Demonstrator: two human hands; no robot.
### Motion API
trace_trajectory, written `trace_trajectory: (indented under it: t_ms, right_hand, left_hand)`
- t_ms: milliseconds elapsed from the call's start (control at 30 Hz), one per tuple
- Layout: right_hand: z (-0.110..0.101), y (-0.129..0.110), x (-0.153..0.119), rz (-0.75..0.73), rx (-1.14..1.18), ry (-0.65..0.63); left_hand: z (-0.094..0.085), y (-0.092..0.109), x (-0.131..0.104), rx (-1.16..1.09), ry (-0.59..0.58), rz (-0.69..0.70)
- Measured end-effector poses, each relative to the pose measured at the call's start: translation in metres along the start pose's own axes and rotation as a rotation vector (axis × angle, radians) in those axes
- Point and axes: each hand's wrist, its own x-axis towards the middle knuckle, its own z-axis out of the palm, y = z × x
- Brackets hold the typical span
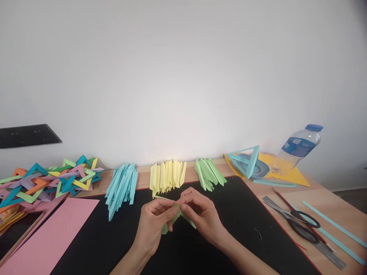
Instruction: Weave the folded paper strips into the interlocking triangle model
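Observation:
Both hands meet over the black mat [237, 229] in the lower middle. My left hand [156, 221] pinches a folded green paper piece [165, 228] between thumb and fingers. Close beside it, my right hand [200, 214] pinches the same green paper near its peak, fingertips almost touching the left ones. Parts of the paper slant down on both sides below the fingers. Behind the hands lie folded strips in three piles: blue [122, 187], yellow [168, 175] and green [209, 173].
Colourful paper stars [69, 177] and a pink sheet [54, 233] lie at left. On the right are scissors [298, 221], a pencil [286, 200], a ruler [332, 256], blue strips [335, 223], a tape roll [254, 166], a blue paper triangle [252, 164] and a bottle [301, 145].

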Motion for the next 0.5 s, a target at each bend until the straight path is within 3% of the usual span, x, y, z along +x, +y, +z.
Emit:
trace_trajectory:
  t_ms: [233,500]
  right_hand:
    - [-0.0058,0.0004,0.0032,0.082,0.152,-0.087]
    - [-0.0025,0.0043,0.0017,0.13,0.135,-0.024]
  left_hand:
    - [0.0013,0.0027,-0.0016,-0.014,0.004,-0.003]
    - [-0.0019,0.0025,0.002,-0.022,-0.046,-0.047]
